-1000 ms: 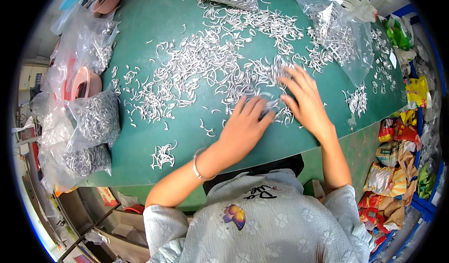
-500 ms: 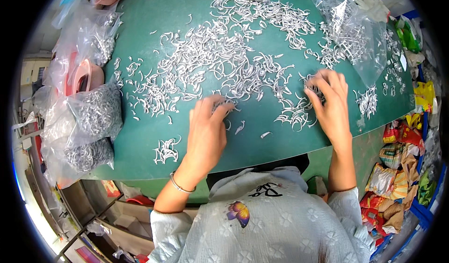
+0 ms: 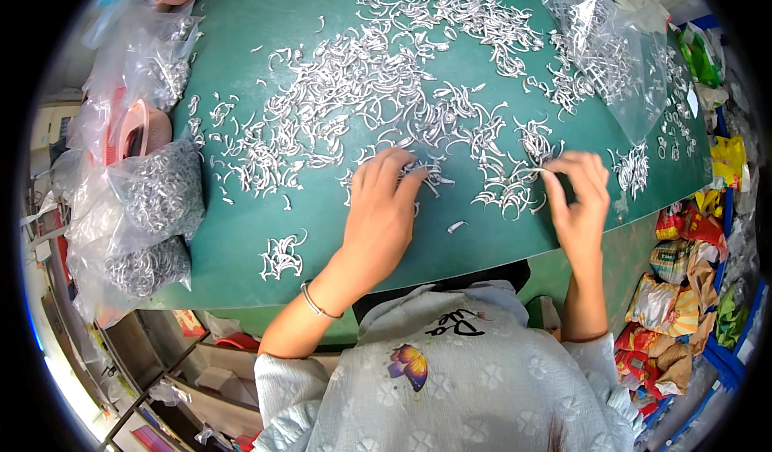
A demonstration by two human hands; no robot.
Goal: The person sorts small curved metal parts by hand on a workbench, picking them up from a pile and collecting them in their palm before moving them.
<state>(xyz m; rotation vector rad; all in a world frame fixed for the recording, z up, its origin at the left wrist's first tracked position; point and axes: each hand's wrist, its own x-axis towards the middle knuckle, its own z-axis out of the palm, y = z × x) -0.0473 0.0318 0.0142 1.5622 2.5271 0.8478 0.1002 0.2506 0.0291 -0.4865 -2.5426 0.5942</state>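
Small, curved silver metal pieces (image 3: 354, 82) lie in a wide loose heap across the green table (image 3: 241, 251). My left hand (image 3: 382, 211), with a bangle on its wrist, reaches into the near edge of this heap. Its fingers are bent and drawn toward the thumb; what sits between them is hidden. At the right, my right hand (image 3: 583, 203) is beside a smaller cluster of the same pieces (image 3: 508, 188). There the thumb and forefinger come together in a pinch at a curved metal piece on the cluster's edge. One single piece (image 3: 457, 227) lies apart between the hands.
Clear plastic bags of metal parts (image 3: 165, 191) line the left edge, around a pink container (image 3: 145, 130). Another open bag (image 3: 615, 66) lies at the far right. Small separate piles rest near left (image 3: 281, 256) and right (image 3: 631, 170). Colourful sacks (image 3: 667, 299) fill the right side.
My left hand has moved to the right along the heap's near edge. My right hand has drawn back slightly toward me and to the right, uncovering pieces of the right cluster.
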